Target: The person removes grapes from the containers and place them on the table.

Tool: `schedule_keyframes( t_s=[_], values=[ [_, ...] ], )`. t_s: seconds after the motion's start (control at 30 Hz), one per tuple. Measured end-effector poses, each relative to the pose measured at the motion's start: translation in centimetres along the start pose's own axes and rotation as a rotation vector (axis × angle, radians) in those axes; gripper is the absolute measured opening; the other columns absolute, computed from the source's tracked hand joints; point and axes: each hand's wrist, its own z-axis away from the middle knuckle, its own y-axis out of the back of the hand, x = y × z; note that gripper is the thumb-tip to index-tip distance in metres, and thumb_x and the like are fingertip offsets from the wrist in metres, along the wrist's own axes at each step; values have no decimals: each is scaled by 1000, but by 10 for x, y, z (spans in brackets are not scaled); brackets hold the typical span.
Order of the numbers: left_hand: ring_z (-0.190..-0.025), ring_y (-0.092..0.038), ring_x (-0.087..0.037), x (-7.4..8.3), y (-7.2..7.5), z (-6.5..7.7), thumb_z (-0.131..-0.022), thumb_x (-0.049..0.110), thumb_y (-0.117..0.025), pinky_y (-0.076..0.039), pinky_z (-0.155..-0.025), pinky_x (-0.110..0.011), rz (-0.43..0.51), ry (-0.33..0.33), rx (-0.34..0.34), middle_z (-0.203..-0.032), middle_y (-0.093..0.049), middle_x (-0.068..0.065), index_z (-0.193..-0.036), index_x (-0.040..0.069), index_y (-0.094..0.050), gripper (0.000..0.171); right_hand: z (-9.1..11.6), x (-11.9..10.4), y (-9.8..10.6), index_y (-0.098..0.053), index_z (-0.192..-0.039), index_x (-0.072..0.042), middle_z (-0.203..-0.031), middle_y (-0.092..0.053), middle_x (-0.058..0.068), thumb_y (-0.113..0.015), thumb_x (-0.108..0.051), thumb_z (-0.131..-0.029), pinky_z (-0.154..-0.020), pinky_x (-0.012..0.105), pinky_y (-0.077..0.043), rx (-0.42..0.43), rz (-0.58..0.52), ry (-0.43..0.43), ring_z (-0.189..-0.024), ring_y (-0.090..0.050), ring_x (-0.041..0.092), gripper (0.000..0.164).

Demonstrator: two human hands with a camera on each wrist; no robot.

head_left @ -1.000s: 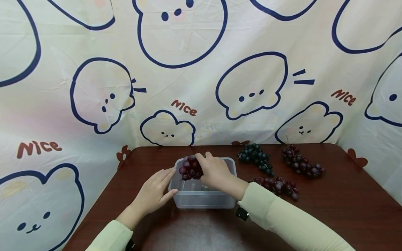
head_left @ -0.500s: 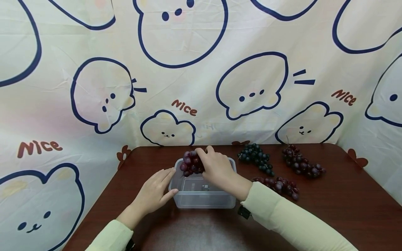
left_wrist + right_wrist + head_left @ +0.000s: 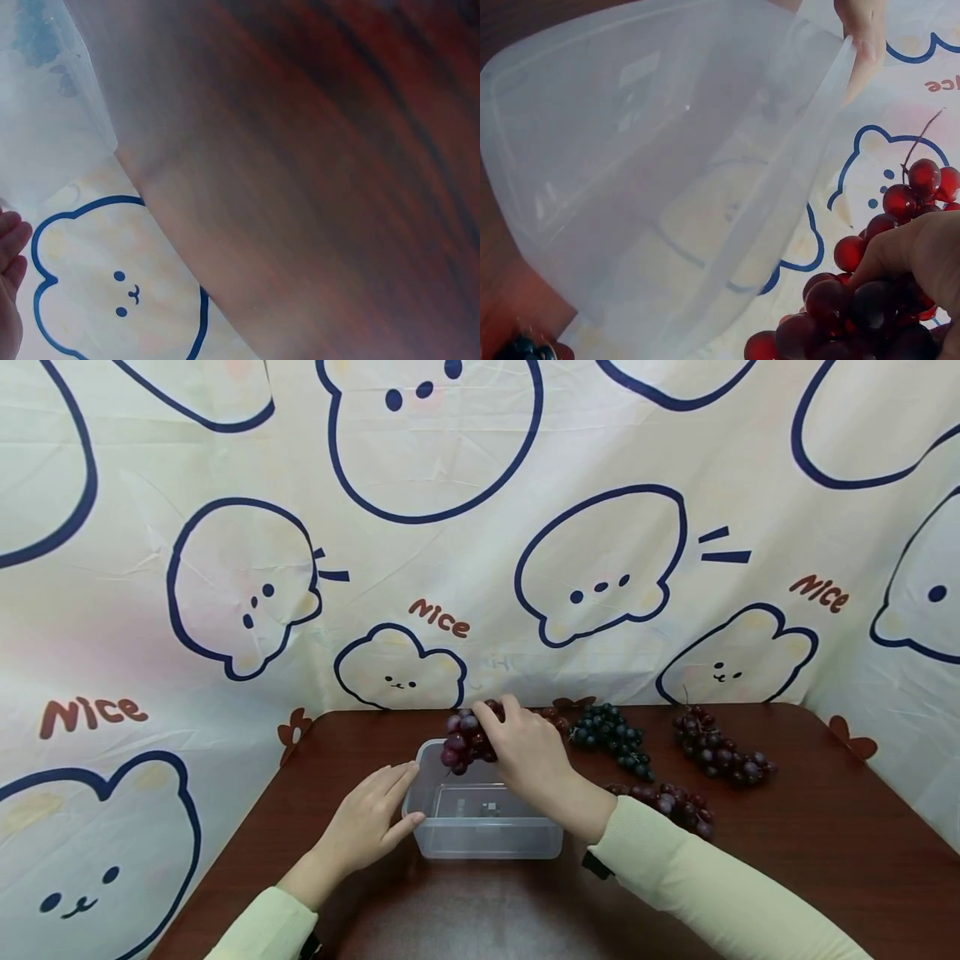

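Observation:
My right hand [image 3: 531, 756] grips a bunch of dark red grapes [image 3: 467, 745] above the back part of a clear plastic container [image 3: 487, 842]. In the right wrist view, the fingers and thumb press into the bunch [image 3: 821, 304] beside the container's wall [image 3: 761, 217], and a thin stem sticks up from it. Part of the bunch shows past the far side of the hand in the head view. My left hand [image 3: 367, 817] rests with fairly straight fingers against the container's left rim. Only some fingertips of that hand [image 3: 11, 247] appear in the left wrist view.
To the right lie a dark green-black grape bunch [image 3: 611, 739], a dark red one [image 3: 720, 749] farther right, and another red one [image 3: 678, 806] partly behind the right forearm. All sit on a brown wooden table [image 3: 825, 843], with a printed cloth [image 3: 495, 560] behind.
My right hand has moved back and to the right with the red grapes, lifting them from over the container's middle toward its back rim. The left hand and container have stayed in place.

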Motion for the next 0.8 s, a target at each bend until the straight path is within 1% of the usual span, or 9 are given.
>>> schedule_keyframes(
  t_s=[0.17,0.27,0.4,0.53,0.73,0.8],
  values=[
    [-116,-57,-34,0,0,1,-101,57,-32,-44,-99,-50,-3,1,2,-127,-59,-21,-128,-8,-58,75,2,6,2,-59,-124,-12,-102,-58,17,-77,-1,-75,-55,38,-55,79,54,45,-64,-62,26,53],
    [-116,-57,-33,0,0,1,-101,58,-28,-44,-99,-50,-3,3,2,-127,-59,-21,-128,-8,-58,77,3,10,2,-60,-124,-13,-102,-58,17,-75,-1,-79,-62,40,-56,96,99,66,-73,-64,27,48],
    [-116,-57,-33,0,0,1,-101,58,-27,-43,-100,-50,-1,7,0,-127,-59,-21,-129,-8,-58,78,5,14,2,-61,-122,-13,-104,-58,17,-74,-3,-82,-68,43,-55,118,143,89,-84,-65,29,44],
    [-117,-57,-33,0,-1,2,-101,57,-31,-43,-100,-50,-1,9,-4,-128,-59,-20,-129,-8,-57,76,6,18,4,-61,-121,-13,-105,-58,18,-72,-2,-84,-68,45,-55,148,164,98,-88,-63,31,40],
    [-117,-56,-33,0,0,2,-100,52,-44,-43,-100,-50,-1,14,-9,-128,-59,-20,-130,-8,-57,68,8,25,7,-63,-118,-16,-105,-59,18,-66,-2,-89,-66,44,-56,191,209,106,-90,-62,32,33],
    [-117,-56,-33,0,-1,2,-99,51,-45,-43,-100,-50,-2,15,-10,-129,-59,-20,-130,-8,-57,67,8,28,8,-63,-117,-16,-104,-59,18,-65,-1,-90,-64,44,-55,213,231,111,-89,-62,33,31]
  ],
)
